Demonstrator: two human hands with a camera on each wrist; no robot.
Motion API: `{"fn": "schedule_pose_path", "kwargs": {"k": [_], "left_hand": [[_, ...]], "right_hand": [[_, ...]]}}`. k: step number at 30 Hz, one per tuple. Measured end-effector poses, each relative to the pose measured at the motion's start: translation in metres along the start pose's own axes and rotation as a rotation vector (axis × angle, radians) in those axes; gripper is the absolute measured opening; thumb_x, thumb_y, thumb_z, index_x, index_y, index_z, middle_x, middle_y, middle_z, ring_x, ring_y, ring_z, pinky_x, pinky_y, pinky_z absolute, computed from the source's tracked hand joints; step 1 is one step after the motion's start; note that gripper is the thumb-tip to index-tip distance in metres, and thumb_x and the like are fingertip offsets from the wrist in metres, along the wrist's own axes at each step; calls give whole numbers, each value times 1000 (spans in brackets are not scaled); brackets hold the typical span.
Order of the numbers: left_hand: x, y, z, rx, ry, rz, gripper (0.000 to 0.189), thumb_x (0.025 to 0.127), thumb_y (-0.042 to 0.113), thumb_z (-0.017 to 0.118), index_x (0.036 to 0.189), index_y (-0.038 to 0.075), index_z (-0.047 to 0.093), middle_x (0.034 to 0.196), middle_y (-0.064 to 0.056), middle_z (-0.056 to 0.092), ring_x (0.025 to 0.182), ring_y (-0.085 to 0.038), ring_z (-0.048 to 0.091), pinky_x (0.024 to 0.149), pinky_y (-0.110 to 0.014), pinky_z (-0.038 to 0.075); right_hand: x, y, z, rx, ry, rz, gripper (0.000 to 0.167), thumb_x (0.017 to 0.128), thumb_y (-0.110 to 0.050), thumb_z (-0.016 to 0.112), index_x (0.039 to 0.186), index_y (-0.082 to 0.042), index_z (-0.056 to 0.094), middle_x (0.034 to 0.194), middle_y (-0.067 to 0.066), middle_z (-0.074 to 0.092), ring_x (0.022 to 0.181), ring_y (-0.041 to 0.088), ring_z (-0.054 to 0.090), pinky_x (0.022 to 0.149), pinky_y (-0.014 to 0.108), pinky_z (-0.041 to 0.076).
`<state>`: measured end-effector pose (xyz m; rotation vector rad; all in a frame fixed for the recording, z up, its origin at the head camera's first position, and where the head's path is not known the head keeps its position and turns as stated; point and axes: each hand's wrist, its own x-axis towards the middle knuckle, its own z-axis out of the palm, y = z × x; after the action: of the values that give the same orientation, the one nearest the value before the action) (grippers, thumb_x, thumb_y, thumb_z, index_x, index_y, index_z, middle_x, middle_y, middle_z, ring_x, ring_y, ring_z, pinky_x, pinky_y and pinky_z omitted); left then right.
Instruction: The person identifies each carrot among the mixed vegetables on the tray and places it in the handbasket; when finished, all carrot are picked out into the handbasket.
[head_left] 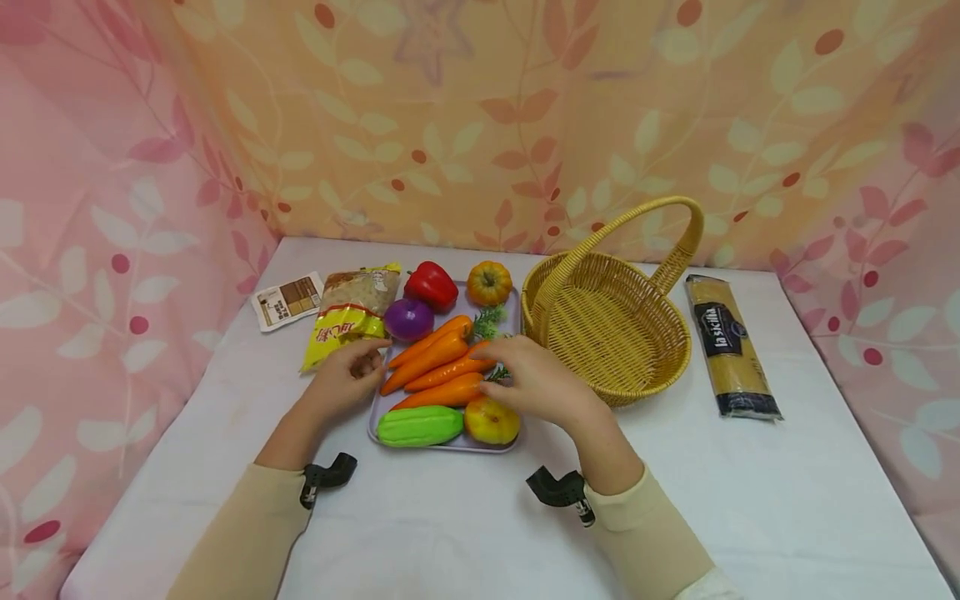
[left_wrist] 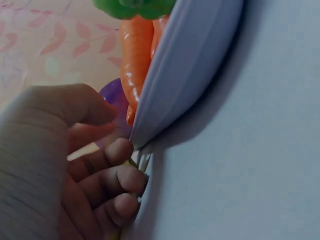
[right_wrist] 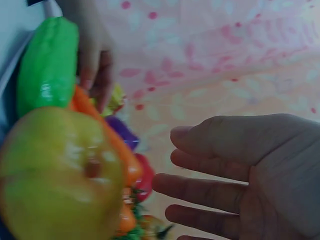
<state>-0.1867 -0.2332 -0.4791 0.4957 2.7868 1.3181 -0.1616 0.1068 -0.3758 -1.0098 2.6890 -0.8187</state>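
Note:
A light purple tray (head_left: 381, 408) holds several orange carrots (head_left: 431, 367), a ridged green gourd (head_left: 420, 427) and a yellow-red fruit (head_left: 491, 421). At its far end are a purple onion (head_left: 408, 320), a red bell pepper (head_left: 432, 286) and a small orange pumpkin (head_left: 489, 283). My left hand (head_left: 345, 379) is at the tray's left edge, fingers loosely bent; in the left wrist view its fingertips are close to the rim, contact unclear. Over the carrots' leafy ends reaches my right hand (head_left: 543, 387), its fingers extended and gripping nothing in the right wrist view.
A yellow wicker basket (head_left: 667, 367) with a tall handle stands right of the tray. Farther right lies a spaghetti pack (head_left: 731, 346). A yellow bag (head_left: 352, 304) and a small brown-white packet (head_left: 288, 301) lie at the left. Patterned cloth (head_left: 480, 125) surrounds the table.

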Motion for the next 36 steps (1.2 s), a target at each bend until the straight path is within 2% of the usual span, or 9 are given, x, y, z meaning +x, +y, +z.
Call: {"fn": "schedule_pose_path", "kwargs": {"k": [7,13,18,22,24,28,29,31,36], "left_hand": [[1,2,4,37,-22,-36,41,95,11,68,136,9,66,92,-2,60,82,-21,53,70,-32,45],[1,3,3,46,-31,-31,39,94,10,68,133,9,67,92,-2,60,81,-21,53,69,-31,45],[0,4,1,48,-29,-17,39,93,9,68,132,9,68,92,-2,60,81,-22,53,69,-31,45],[-1,4,1,51,-27,-18,39,93,9,68,132,9,68,92,-2,59,81,-21,53,69,-31,45],[-1,3,1,54,-26,-15,39,93,8,68,132,9,68,92,-2,59,81,-21,53,68,-31,44],[-1,1,1,58,-25,-13,39,93,8,68,132,9,69,93,-2,60,81,-21,53,69,-30,44],[-1,1,1,59,-25,-13,39,93,7,68,132,9,68,93,-2,60,81,-21,53,69,-30,44],[-1,0,1,59,-27,-16,40,93,8,68,133,9,68,93,-2,60,82,-21,53,69,-30,45],[-2,-1,1,59,-30,-24,40,93,9,68,133,11,68,94,-2,60,82,-21,53,70,-31,45]], "right_hand": [[14,11,23,-54,-60,96,36,98,-25,68,129,-5,69,123,7,69,115,25,62,104,42,46],[17,13,36,-158,-105,204,41,101,-37,61,131,-8,67,117,7,71,111,28,62,98,45,47],[20,15,40,-173,-116,265,45,100,-43,62,132,-10,64,105,5,69,109,28,59,99,48,44],[22,14,41,-153,-96,243,45,100,-45,61,131,-12,62,95,1,67,97,23,57,91,45,45],[23,13,40,-132,-69,217,47,101,-46,60,133,-11,61,104,2,69,100,23,57,91,43,45],[22,8,36,-87,-2,155,53,103,-45,58,140,-7,59,132,6,65,119,26,55,104,45,42],[21,6,34,-79,11,140,53,103,-45,58,141,-6,60,133,7,64,121,27,54,106,45,40],[17,1,28,-67,42,114,51,103,-43,59,138,-6,62,129,8,65,118,26,54,105,44,40],[4,-13,9,-59,143,67,44,102,-40,62,132,-8,68,117,5,66,105,22,51,95,40,43]]}}
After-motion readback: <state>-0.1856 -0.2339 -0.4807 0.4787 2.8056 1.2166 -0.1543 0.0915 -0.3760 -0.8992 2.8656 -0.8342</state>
